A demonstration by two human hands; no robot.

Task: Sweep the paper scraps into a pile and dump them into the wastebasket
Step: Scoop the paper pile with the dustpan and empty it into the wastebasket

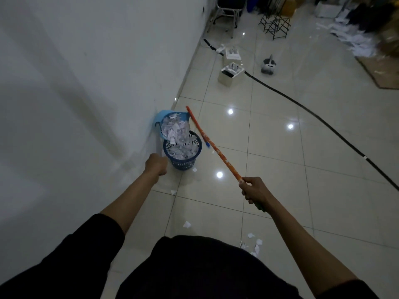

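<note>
A dark blue mesh wastebasket (183, 162) stands on the tiled floor by the white wall, with paper scraps (182, 152) inside. A light blue dustpan (160, 118) is tilted above it, and scraps (176, 129) slide out of it toward the basket. My left hand (155, 164) grips the dustpan's pale handle. My right hand (255, 190) grips the orange broom stick (212, 145), which slants up past the basket's right rim. The broom's head is hidden. Loose scraps (252, 244) lie on the floor near my legs.
A black cable (323, 124) runs diagonally across the floor on the right. White boxes (230, 73) and a second dustpan (268, 65) lie farther back. A chair, black racks (276, 24) and a heap of paper (356, 39) stand at the far end.
</note>
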